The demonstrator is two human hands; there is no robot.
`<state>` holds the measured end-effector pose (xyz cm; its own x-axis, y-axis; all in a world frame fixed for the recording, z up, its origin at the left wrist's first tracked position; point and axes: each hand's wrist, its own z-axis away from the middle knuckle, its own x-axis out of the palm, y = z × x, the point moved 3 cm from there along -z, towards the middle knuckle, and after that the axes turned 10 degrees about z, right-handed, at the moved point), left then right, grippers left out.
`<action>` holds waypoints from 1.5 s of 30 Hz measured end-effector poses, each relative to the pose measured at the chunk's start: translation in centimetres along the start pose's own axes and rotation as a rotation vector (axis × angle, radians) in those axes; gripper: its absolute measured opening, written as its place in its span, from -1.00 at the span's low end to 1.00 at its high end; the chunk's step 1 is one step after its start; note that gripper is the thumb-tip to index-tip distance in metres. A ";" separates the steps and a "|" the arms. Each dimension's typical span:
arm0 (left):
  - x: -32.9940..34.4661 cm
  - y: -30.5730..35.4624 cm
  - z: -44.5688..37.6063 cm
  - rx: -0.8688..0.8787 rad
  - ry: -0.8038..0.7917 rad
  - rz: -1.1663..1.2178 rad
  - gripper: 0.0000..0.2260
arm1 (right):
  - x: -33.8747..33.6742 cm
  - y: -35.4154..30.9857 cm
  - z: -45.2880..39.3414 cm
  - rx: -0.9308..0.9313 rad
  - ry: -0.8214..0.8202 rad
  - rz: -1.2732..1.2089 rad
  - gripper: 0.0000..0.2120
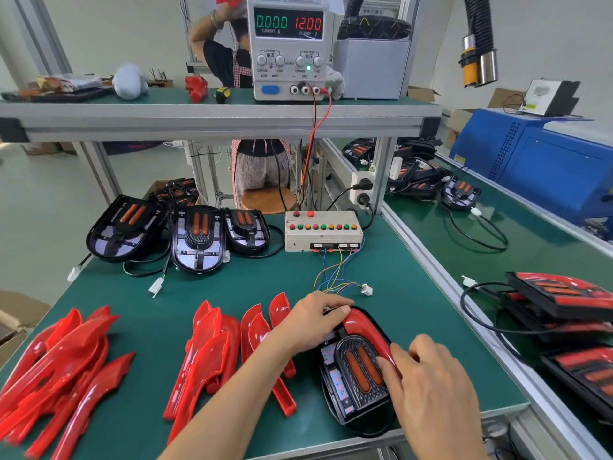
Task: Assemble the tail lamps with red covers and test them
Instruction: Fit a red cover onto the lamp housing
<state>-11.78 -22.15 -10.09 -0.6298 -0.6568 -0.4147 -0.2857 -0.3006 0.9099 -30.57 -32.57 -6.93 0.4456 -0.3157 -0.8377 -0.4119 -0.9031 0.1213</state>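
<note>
A black tail lamp (pixel 351 383) with two orange strips lies at the near right of the green mat. A red cover (pixel 365 330) sits along its top and right edge. My left hand (pixel 313 322) presses the cover's upper end with its fingers laid over it. My right hand (pixel 428 386) presses the cover's right side, fingers bent onto it. Loose red covers (pixel 212 346) lie in piles at centre and a bigger pile of red covers (pixel 56 370) at left. Three uncovered lamps (pixel 197 239) stand at the back left.
A test box (pixel 323 232) with coloured buttons sits behind, its coloured wires ending in a white plug (pixel 366 289). A power supply (pixel 288 44) on the shelf reads 0.000 A and 12.00 V. Finished lamps (pixel 564 300) are stacked on the right bench. A person stands behind the shelf.
</note>
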 end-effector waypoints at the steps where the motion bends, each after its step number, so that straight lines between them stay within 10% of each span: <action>1: 0.1 0.0 0.0 0.018 0.010 -0.009 -0.75 | 0.0 0.1 0.2 0.007 0.006 -0.017 -0.71; 9: 0.5 -0.4 0.4 0.010 0.101 0.070 -0.79 | 1.1 1.4 1.7 0.427 -0.420 -0.581 -0.36; 16: 0.5 -0.8 0.1 0.004 0.118 0.093 -0.87 | 1.7 2.2 2.6 0.632 -0.614 -0.897 -0.71; 45: -1.8 1.9 -0.7 -0.224 -0.132 0.437 -0.65 | 5.1 3.1 2.5 0.561 -0.432 -1.340 -0.84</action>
<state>-10.65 -22.03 -7.56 -0.7457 -0.6659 0.0220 0.1779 -0.1672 0.9697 -31.56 -36.24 -12.14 0.5063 0.8221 -0.2604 -0.1884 -0.1892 -0.9637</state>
